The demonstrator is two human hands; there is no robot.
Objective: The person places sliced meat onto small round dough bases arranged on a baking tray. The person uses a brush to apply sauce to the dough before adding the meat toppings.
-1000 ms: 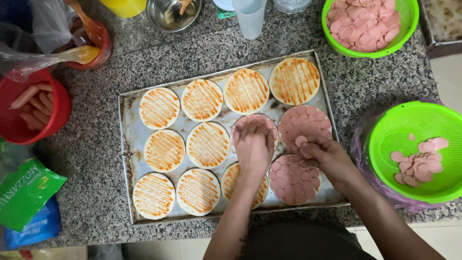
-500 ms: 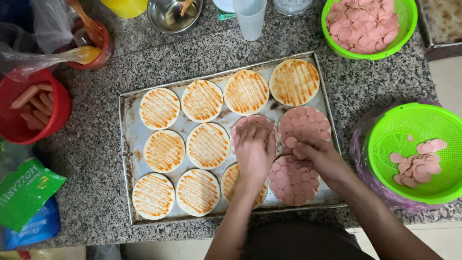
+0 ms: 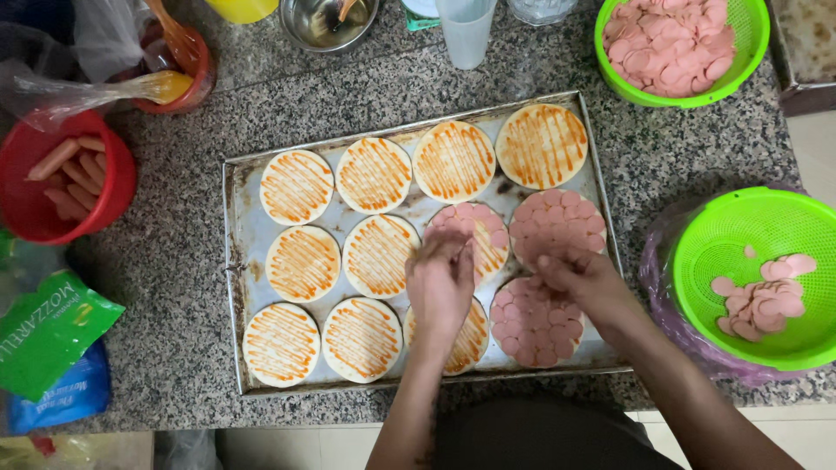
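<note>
My left hand (image 3: 440, 283), fingers loose, rests on a half-covered round sauced dough base (image 3: 477, 233); my right hand (image 3: 585, 280) pinches pink sausage slices (image 3: 533, 324) beside it.

You are looking straight down at a speckled grey granite countertop (image 3: 174, 305) that fills nearly all of the view. Along the bottom edge, past the counter's front, a strip of pale tiled floor (image 3: 287, 444) shows. Light is soft and even.

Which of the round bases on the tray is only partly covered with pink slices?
The middle-row base under the left hand, third from the tray's left edge: slices cover part of it, sauce stripes still show. Its two right neighbours are fully covered; the rest carry sauce only.
</note>
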